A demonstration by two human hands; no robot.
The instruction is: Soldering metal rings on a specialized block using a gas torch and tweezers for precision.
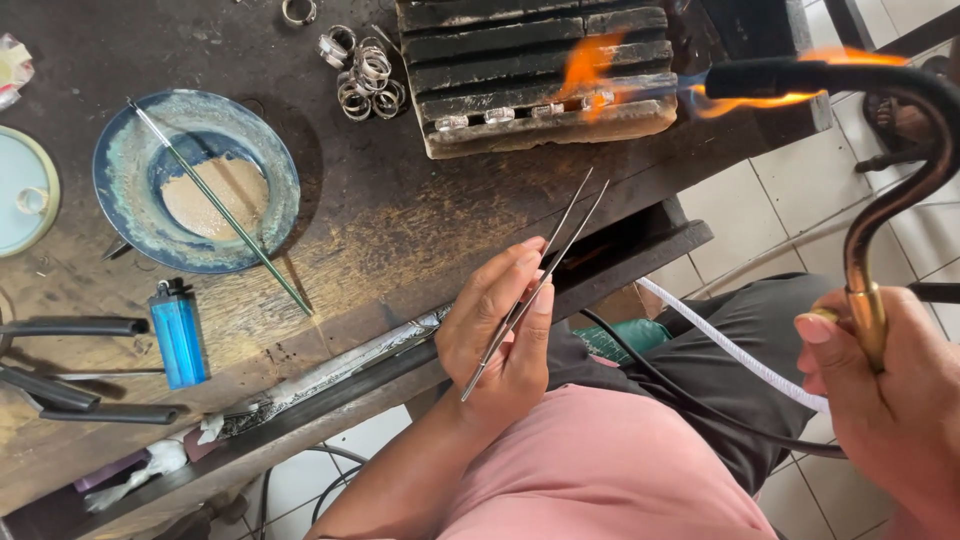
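Observation:
My left hand (505, 325) holds long metal tweezers (545, 262), their tips pointing up toward a charred soldering block (530, 100). My right hand (890, 400) grips the brass handle of a curved gas torch (880, 130). Its orange and blue flame (600, 75) blows left onto several small metal rings (500, 115) lined up in a groove of the block. The tweezer tips are apart from the rings, a little below the block's front edge.
A worn wooden bench (380, 230) carries a blue bowl with powder and a thin rod (195, 180), a blue lighter (178, 335), a pile of finished rings (365, 75), black-handled pliers (70, 375). A white hose (740, 350) and black cable (680, 395) cross my lap. Tiled floor lies at right.

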